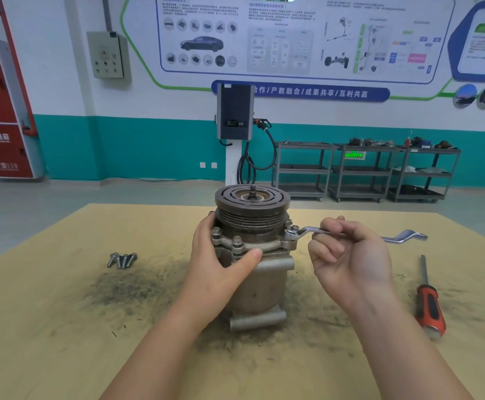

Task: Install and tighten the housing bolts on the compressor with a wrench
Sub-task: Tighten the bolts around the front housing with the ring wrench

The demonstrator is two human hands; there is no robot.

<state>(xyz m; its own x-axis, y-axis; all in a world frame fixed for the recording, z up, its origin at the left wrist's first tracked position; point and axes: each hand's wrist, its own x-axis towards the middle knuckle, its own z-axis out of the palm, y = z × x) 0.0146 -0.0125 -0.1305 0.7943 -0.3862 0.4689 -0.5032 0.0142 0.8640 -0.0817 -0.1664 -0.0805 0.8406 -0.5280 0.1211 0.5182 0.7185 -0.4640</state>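
Note:
The grey metal compressor (260, 295) stands upright in the middle of the table, its grooved pulley (252, 207) on top. Bolts (237, 241) sit in the housing flange below the pulley. My left hand (218, 255) grips the left side of the housing, with the thumb across the front. A silver ring wrench (403, 237) has its ring end on a bolt (291, 234) at the flange's right side. My right hand (351, 255) holds the middle of the wrench shaft, fingers curled round it.
Several loose bolts (122, 259) lie on the table left of the compressor. A red-handled screwdriver (429, 304) lies at the right. The tan table top (62, 327) is smeared with dark grime around the compressor. Shelving carts (362, 171) stand far behind.

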